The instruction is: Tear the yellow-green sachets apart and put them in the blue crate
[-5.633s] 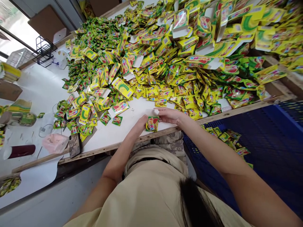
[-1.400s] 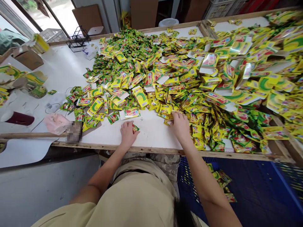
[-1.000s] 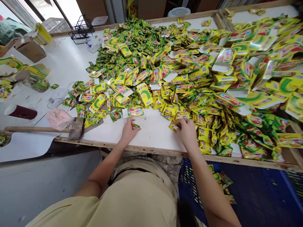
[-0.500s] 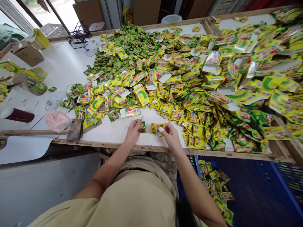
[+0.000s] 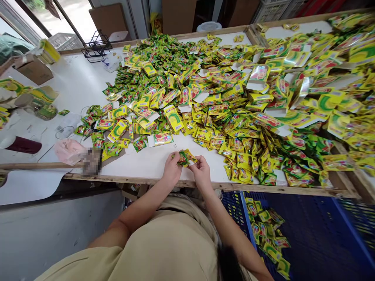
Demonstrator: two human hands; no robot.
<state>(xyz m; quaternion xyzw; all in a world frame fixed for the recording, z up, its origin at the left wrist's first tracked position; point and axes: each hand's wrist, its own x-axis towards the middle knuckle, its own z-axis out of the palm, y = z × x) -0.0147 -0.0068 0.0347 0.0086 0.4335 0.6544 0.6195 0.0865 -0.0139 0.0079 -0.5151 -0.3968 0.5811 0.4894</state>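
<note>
Near the table's front edge, my left hand [image 5: 172,168] pinches a green packet [image 5: 182,157]. My right hand [image 5: 200,171] is closed on a yellow packet [image 5: 191,156], and the two packets overlap between my fingertips. Behind my hands lies a yellow box with a white flap [image 5: 161,139], with a small green packet [image 5: 140,144] at its left. A large heap of green and yellow packets [image 5: 164,54] mixed with flat yellow boxes [image 5: 173,118] spreads over the white table [image 5: 140,166] and far to the right.
On the left are a dark red cup [image 5: 25,144], a jar [image 5: 43,108], a pink bag [image 5: 68,151], a cardboard box [image 5: 34,70] and a black wire rack [image 5: 98,46]. Below the table's right side stands a blue crate [image 5: 310,234] with packets.
My hands have come together, my right hand moving left and my left hand slightly right. The green and yellow packets, apart before, now overlap.
</note>
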